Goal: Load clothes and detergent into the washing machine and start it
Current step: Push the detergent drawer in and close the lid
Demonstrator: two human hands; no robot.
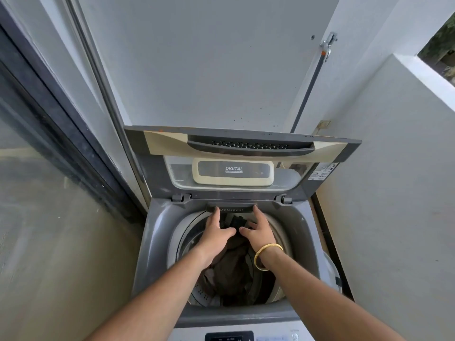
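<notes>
A grey top-loading washing machine (152, 242) stands below me with its lid (231, 143) raised against the wall. Dark brown clothes (234, 269) fill the drum. At the back rim sits the dark drawer marked "Detergent" (231, 209), pushed in. My left hand (216, 230) and my right hand (258, 230) reach over the drum with spread fingers, the fingertips of both touching the drawer's front edge at its two ends. Neither hand holds anything. A gold bangle (267, 255) circles my right wrist.
The control panel (229, 335) lies at the machine's near edge. A glass door with a dark frame (61, 134) stands close on the left. White walls close in behind and on the right, with a grey pipe (310, 89) on the back wall.
</notes>
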